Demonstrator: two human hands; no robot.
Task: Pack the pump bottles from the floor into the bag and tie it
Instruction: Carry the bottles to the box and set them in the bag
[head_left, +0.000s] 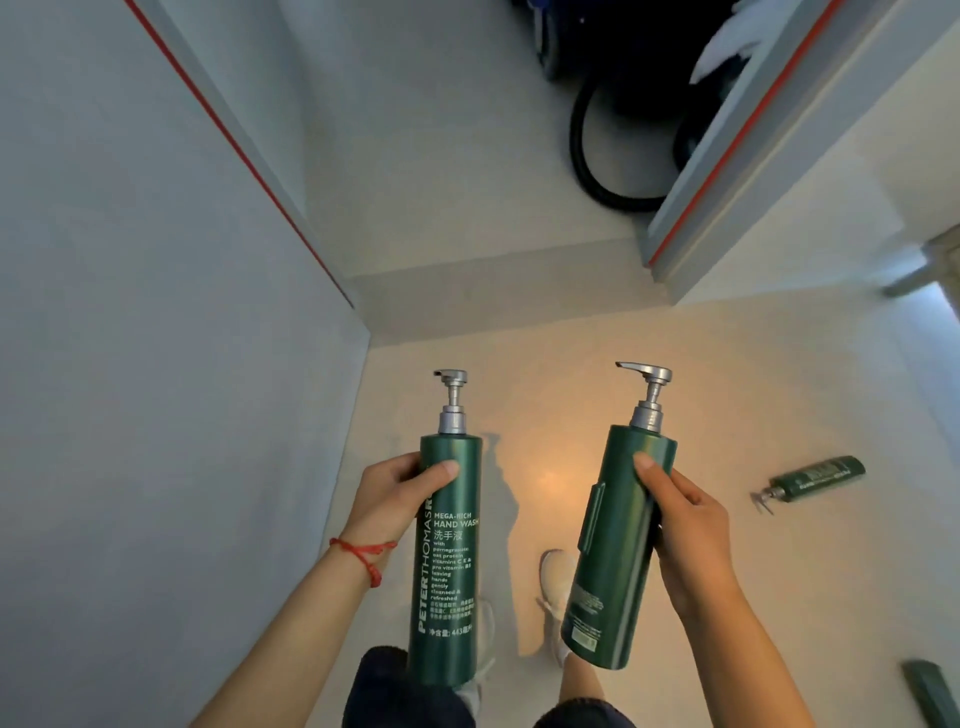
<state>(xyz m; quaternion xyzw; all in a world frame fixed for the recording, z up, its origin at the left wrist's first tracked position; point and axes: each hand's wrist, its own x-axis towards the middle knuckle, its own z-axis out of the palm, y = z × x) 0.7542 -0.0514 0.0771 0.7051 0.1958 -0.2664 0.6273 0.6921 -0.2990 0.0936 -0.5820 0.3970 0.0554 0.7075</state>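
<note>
Each hand (387, 499) (691, 525) grips 1 upright green pump bottle (447, 566) (618, 551)

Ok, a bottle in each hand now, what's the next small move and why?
Probably turn to find the bag and drop these two in. The left hand and right hand each grip a bottle, so neither can take the bottle on the floor. No bag is in view.
</note>
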